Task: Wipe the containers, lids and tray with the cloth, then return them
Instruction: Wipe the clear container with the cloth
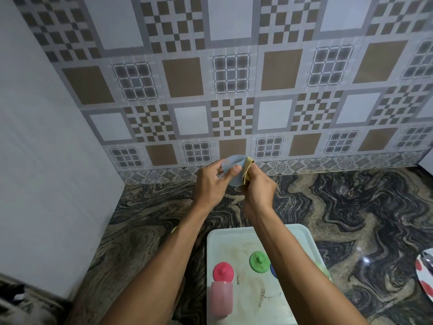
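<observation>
- Head view, the only one here: the left hand (210, 184) is gripping a pale blue lid (232, 163), thumb curled over its near face and fingers behind it, holding it up off the counter (351, 207).
- The right hand (260, 188) is bunched tight around the yellow cloth (248, 168) and pressing it onto the edge of the lid that faces away from the left hand. So I'd say this is the lid-wiping step, mid-rub.
- The tray (229, 242) is sitting well below both hands, under the right forearm, and it's looking smeared and stained.
- On the tray, a pink container (221, 299) with its lid on is standing below the left wrist, and a green lid (259, 260) is lying right against the right forearm. There's a blue bit (273, 270) poking out beside it, too hidden to call.
- My guess is the task is nowhere near done. The next move probably calls for turning the lid in the left hand's fingers so the cloth reaches the rest of the rim, then setting it down off the dirty tray.
</observation>
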